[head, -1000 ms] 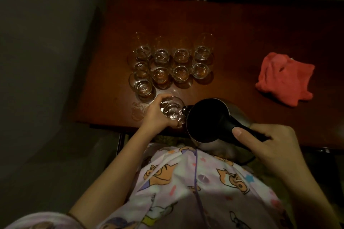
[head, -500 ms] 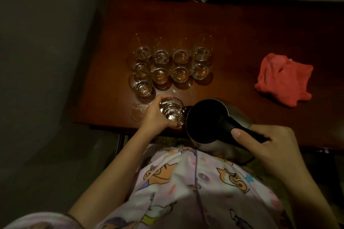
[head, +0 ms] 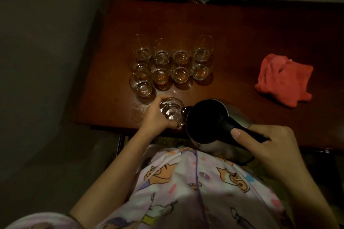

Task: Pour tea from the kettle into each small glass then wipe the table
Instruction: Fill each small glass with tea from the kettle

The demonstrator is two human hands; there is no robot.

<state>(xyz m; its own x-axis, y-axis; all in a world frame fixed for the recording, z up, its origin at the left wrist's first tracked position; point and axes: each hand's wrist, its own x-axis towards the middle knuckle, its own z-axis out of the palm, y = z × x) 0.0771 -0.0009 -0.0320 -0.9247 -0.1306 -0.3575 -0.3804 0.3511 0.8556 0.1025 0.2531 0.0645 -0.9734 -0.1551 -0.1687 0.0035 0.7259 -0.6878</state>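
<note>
Spout of the kettle lay touching or just short of the rim of the held glass; I could not tell which in the dim light. That was the relation the pour turned on. The kettle's long axis ran from the handle at lower right to the spout at upper left, tilted toward the glass, which sat directly left of it near the front table edge.

My left hand was wrapped around the glass, fingers curled about its wall, steadying it. My right hand gripped the black handle, thumb laid along the top. The right hand carried the pour; the left was nearer the other glasses.

Those stood clustered in rows just beyond the held glass, several showing amber liquid, the nearest one just beside my left knuckles. I saw no stream in the dim light.

Little room at the front: glass and kettle sat close to the near edge, over my lap. Open tabletop lay to the right, toward the red cloth, well apart from the glasses. I judged pouring nearly done and wiping not yet begun.
</note>
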